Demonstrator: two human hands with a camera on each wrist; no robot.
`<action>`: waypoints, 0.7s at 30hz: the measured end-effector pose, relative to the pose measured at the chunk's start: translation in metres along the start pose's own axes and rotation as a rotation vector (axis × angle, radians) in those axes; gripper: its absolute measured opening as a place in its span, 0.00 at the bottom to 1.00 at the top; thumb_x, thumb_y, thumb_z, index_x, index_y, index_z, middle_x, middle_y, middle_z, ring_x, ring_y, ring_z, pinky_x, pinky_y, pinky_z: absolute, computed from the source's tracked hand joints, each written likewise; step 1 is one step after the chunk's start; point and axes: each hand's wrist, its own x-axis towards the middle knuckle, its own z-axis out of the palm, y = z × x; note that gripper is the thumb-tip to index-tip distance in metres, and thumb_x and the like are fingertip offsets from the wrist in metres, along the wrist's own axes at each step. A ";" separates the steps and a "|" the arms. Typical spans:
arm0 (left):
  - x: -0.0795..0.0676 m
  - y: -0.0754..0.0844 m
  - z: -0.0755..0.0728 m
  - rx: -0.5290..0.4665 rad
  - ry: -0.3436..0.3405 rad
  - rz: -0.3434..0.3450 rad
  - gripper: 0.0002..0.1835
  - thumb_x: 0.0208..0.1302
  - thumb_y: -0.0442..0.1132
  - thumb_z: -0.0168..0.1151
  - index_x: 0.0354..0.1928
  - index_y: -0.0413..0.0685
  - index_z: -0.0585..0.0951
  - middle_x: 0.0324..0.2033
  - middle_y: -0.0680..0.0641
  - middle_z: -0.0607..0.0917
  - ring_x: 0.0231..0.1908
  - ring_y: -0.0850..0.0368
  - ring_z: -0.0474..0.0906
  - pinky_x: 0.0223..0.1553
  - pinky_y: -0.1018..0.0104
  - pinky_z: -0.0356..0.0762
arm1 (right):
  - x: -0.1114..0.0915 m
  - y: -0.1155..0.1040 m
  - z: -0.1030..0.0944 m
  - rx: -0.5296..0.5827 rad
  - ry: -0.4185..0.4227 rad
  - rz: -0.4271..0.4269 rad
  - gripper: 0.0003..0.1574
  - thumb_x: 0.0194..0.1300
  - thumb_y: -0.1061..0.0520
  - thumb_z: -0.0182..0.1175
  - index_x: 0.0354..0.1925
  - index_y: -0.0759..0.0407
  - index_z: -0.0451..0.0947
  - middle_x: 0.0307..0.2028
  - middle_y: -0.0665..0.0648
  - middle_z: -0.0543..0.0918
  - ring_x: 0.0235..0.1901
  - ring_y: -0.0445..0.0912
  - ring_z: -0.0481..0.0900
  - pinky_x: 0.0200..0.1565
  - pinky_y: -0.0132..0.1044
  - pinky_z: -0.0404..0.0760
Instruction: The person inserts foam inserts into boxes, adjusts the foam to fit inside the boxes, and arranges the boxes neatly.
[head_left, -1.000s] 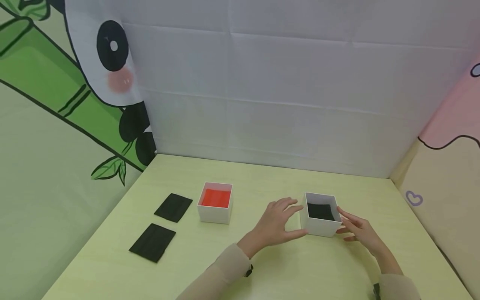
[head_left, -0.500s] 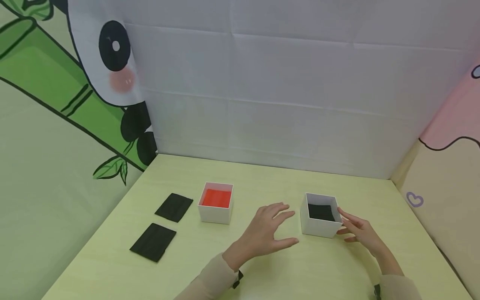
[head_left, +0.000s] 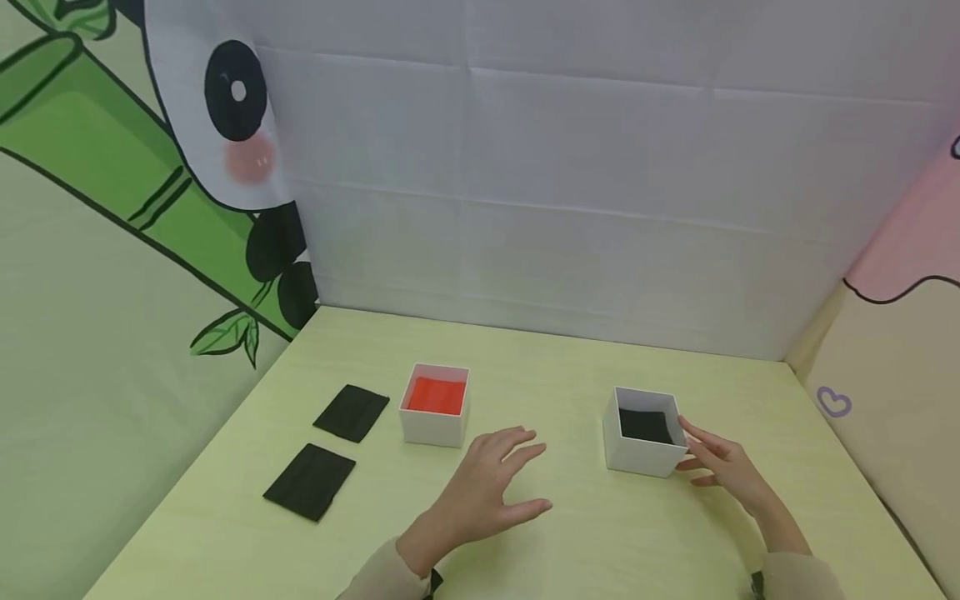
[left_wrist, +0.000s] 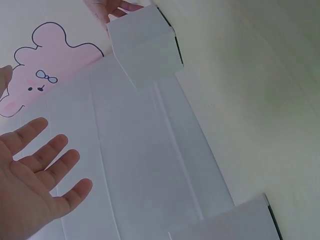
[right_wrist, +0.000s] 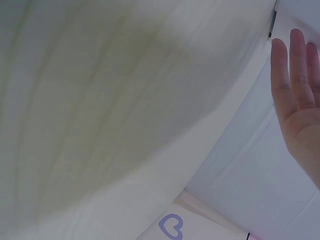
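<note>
My left hand is over the middle of the table, fingers spread and holding nothing. It lies between two white boxes, nearer the left one. That left white box contains red cloth-like material. At the right, my right hand has its fingertips at the side of the other white box, which contains a black piece. In the right wrist view the right hand's fingers look straight. The left wrist view shows the spread left hand with the right-hand box beyond.
Two flat black squares, one farther back and one nearer, lie on the table's left side. The pale yellow table meets a white backdrop behind. Printed cartoon sheets flank it.
My left hand has moved away from the right box, to the left and toward me, with its fingers spread. The right hand stays at its box; the view has shifted slightly.
</note>
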 end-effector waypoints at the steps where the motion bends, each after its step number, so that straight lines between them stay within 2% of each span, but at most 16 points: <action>1: -0.003 -0.001 -0.001 0.002 0.008 -0.008 0.29 0.51 0.56 0.62 0.53 0.49 0.75 0.52 0.50 0.72 0.56 0.55 0.64 0.51 0.57 0.62 | 0.000 0.000 0.000 -0.001 -0.001 -0.004 0.28 0.70 0.55 0.44 0.65 0.60 0.54 0.37 0.36 0.79 0.37 0.52 0.80 0.34 0.43 0.77; 9: -0.028 -0.006 -0.013 -0.021 0.067 -0.126 0.29 0.49 0.54 0.65 0.52 0.48 0.76 0.52 0.50 0.73 0.54 0.55 0.65 0.48 0.53 0.65 | 0.000 0.000 0.000 0.001 -0.014 -0.028 0.27 0.70 0.57 0.43 0.65 0.58 0.54 0.37 0.37 0.79 0.37 0.51 0.80 0.34 0.43 0.77; 16: -0.049 -0.013 -0.022 -0.027 0.159 -0.190 0.27 0.45 0.50 0.69 0.49 0.46 0.78 0.49 0.49 0.76 0.51 0.55 0.69 0.45 0.50 0.67 | 0.001 -0.001 0.000 -0.005 -0.005 -0.022 0.27 0.70 0.55 0.43 0.65 0.55 0.55 0.36 0.36 0.79 0.37 0.51 0.80 0.34 0.43 0.77; 21: -0.062 -0.022 -0.028 -0.028 0.209 -0.231 0.26 0.44 0.46 0.70 0.47 0.46 0.78 0.47 0.50 0.76 0.49 0.56 0.70 0.41 0.52 0.69 | 0.000 -0.001 0.001 -0.003 -0.001 -0.009 0.27 0.70 0.55 0.43 0.65 0.52 0.56 0.36 0.36 0.79 0.37 0.51 0.80 0.34 0.44 0.77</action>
